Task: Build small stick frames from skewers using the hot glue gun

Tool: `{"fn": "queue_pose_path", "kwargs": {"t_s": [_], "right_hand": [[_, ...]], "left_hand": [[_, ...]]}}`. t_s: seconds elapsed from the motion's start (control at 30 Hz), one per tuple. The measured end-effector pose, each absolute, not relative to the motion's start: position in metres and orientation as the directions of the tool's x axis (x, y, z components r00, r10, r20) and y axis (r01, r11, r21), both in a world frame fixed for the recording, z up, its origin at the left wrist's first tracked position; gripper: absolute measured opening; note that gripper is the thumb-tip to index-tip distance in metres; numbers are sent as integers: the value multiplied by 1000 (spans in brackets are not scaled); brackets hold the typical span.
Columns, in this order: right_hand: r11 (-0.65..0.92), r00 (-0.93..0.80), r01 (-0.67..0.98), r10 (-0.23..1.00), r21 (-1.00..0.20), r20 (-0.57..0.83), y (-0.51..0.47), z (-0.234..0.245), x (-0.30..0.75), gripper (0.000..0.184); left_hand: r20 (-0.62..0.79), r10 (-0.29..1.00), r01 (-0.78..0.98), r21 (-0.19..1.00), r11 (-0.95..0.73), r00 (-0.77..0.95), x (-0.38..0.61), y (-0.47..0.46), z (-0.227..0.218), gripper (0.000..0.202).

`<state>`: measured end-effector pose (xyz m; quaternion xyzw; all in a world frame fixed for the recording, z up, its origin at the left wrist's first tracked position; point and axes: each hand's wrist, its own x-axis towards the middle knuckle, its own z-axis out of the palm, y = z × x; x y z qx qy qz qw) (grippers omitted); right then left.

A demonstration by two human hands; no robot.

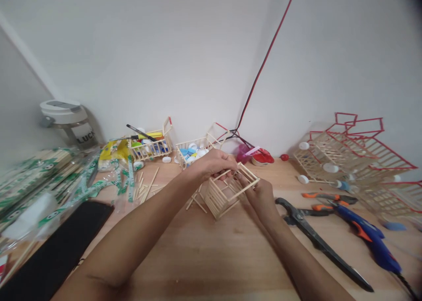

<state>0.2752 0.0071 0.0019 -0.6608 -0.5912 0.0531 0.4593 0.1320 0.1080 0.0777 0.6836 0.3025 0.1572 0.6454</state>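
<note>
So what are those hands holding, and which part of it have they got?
A small cage of wooden craft sticks. The left hand holds its top rim on the far side; the right hand holds the rim's near right corner.

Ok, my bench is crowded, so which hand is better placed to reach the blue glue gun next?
Probably your right hand: it holds the right side of the popsicle-stick frame, nearer the glue gun, with the scissors lying between them. Your left hand sits farther away, over the frame's far side.
</note>
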Motion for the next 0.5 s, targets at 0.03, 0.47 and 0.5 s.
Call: {"fn": "queue_pose_path", "kwargs": {"t_s": [0.03, 0.47, 0.5], "right_hand": [[126, 292, 732, 830, -670, 475, 7, 2, 275, 41], [115, 293, 735, 835, -668, 466, 6, 4, 276, 42], [122, 288, 732, 836, -670, 467, 6, 4, 276, 41]], "left_hand": [[-173, 612, 207, 978, 16, 772, 132, 108, 78, 21], [-185, 614, 238, 971, -6, 767, 130, 107, 82, 22], [-186, 609, 231, 973, 4, 771, 130, 106, 83, 23]]}}
